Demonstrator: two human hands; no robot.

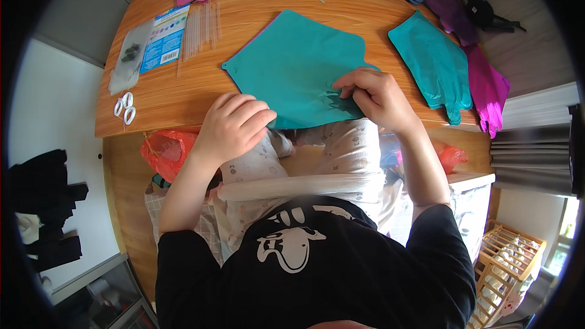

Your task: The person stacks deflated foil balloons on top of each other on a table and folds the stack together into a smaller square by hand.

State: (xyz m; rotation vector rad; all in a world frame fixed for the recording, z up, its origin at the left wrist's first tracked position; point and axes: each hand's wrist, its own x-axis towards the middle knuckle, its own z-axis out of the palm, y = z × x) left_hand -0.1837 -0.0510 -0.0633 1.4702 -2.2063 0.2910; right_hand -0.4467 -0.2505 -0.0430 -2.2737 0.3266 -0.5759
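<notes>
Over the teal sheet [292, 64], right hand [378, 96] palm-down

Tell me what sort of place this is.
Probably a room in a home, not a factory floor, though I can't be certain. Signs: a gray curtain at the right, a slatted wooden crib-like frame with cloth inside, and a plain wooden table.

bench [201, 94], centre: smooth wood grain, satin sheen | teal sheet [292, 64], centre: thin film — mostly matt | teal piece [429, 61], right: glossy, wrinkled | magenta piece [489, 88], far right — shiny, foil-like | sticks [200, 29], upper left: clear plastic | bag [166, 151], left: crinkled red plastic
</notes>
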